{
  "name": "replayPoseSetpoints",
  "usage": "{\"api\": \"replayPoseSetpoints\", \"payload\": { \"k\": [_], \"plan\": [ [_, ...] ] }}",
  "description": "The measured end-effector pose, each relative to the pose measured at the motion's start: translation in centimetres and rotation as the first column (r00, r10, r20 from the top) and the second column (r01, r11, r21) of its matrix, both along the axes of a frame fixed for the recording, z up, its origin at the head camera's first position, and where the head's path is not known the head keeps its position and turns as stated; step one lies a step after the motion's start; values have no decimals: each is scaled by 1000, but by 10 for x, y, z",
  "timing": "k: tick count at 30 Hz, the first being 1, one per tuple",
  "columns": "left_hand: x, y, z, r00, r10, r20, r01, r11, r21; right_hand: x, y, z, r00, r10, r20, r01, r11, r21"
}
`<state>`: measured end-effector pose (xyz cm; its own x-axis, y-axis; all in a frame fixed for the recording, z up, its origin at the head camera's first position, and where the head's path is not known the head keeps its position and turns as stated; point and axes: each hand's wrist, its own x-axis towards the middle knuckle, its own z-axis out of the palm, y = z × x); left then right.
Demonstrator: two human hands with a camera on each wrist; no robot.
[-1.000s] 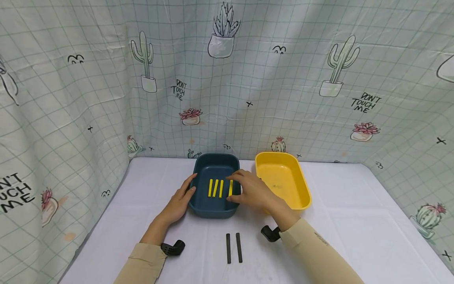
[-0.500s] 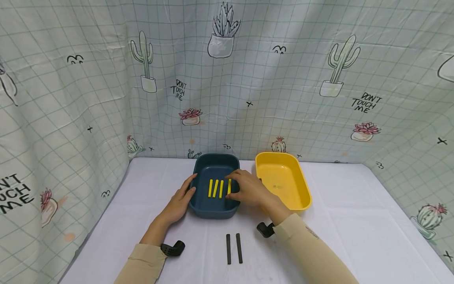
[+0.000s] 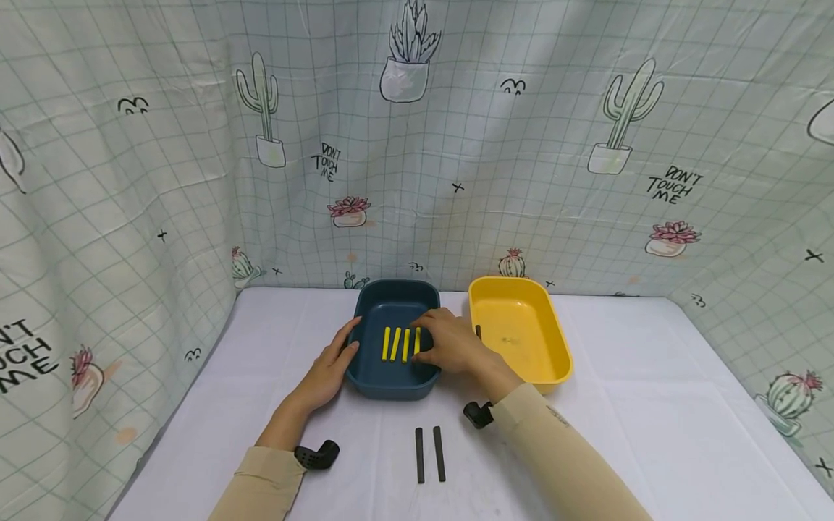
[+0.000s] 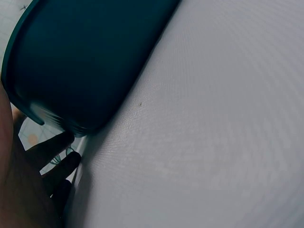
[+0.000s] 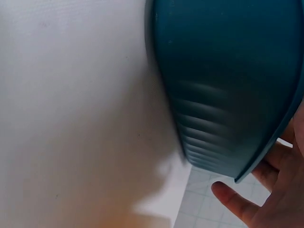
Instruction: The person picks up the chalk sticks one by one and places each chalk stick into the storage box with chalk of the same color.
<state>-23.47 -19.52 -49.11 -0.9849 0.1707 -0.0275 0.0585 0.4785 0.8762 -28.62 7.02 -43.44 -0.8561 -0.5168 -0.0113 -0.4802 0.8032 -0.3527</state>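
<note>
The dark blue bin (image 3: 394, 391) stands on the table with a row of three short yellow sticks (image 3: 396, 344) lying on its floor. Over its right side, my right hand (image 3: 452, 341) pinches another yellow stick (image 3: 418, 340) by its two ends, thumb at the near end and index finger at the far end. This stick lies roughly parallel to the row, just right of it. My left hand (image 3: 326, 373) rests against the bin's left wall, fingers relaxed. In the left wrist view, extended fingers (image 4: 50, 149) show beside the bin's outer wall.
Right of the blue bin stands a yellow bin (image 3: 559, 354), with a dark stick (image 3: 478, 332) inside at its left wall. Two dark sticks (image 3: 420, 456) lie side by side on the white table (image 3: 365, 485) in front. A patterned cloth (image 3: 456, 145) hangs behind the table.
My right hand has moved slightly left with the pinched yellow stick, bringing it closer to the row. The dark stick in the yellow bin shows more now. My left hand stays put.
</note>
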Motion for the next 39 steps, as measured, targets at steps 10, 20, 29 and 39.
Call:
{"api": "replayPoseSetpoints", "payload": {
  "k": [10,20,29,39],
  "plan": [
    [1,1,1,1000,0,-15,0,1000,-17,-5,-4,-4,1000,-17,20,16,999,33],
    [2,0,0,1000,0,-9,0,1000,-4,-9,-11,-6,1000,-30,3,29,993,119],
    [0,0,0,1000,-1,-5,1,1000,-7,-10,-16,-5,999,-46,-2,46,986,159],
    [-1,0,-1,1000,-5,-4,5,1000,-29,-12,-19,-6,998,-54,9,52,981,185]
  ]
}}
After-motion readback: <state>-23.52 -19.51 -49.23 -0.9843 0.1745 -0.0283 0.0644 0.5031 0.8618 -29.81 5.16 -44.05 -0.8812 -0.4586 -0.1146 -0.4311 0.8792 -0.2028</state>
